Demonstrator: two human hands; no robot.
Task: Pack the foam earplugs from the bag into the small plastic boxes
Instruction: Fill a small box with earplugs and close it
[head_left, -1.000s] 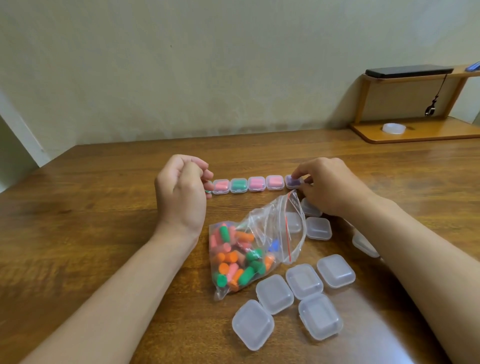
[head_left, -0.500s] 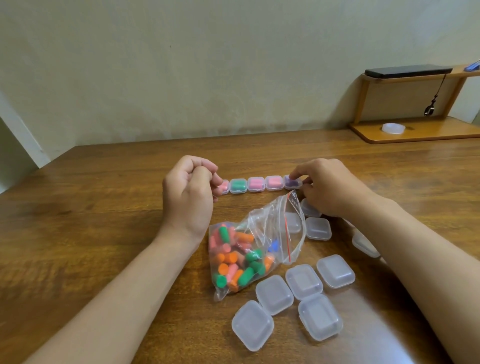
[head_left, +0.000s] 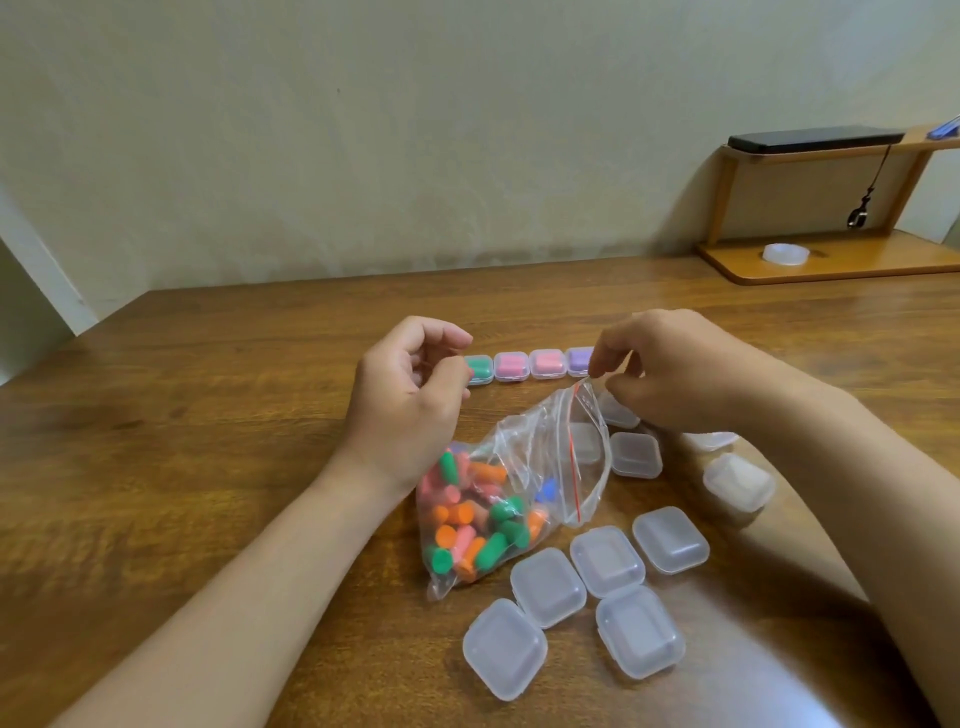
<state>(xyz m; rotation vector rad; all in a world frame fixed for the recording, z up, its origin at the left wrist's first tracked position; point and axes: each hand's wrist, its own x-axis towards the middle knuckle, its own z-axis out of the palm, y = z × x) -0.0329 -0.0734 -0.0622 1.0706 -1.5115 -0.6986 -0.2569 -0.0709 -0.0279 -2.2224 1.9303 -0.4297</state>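
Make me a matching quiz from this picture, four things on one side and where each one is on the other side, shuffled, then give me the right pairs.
Things:
1. zip bag
2. roll of tape
3. black device
4. green-filled box

Places:
A. top board of the wooden shelf
B. far row on the table, beside a pink-filled box
C. lower board of the shelf
D. rim pinched by the right hand

Pairs: 1-D, 2-C, 3-A, 4-B.
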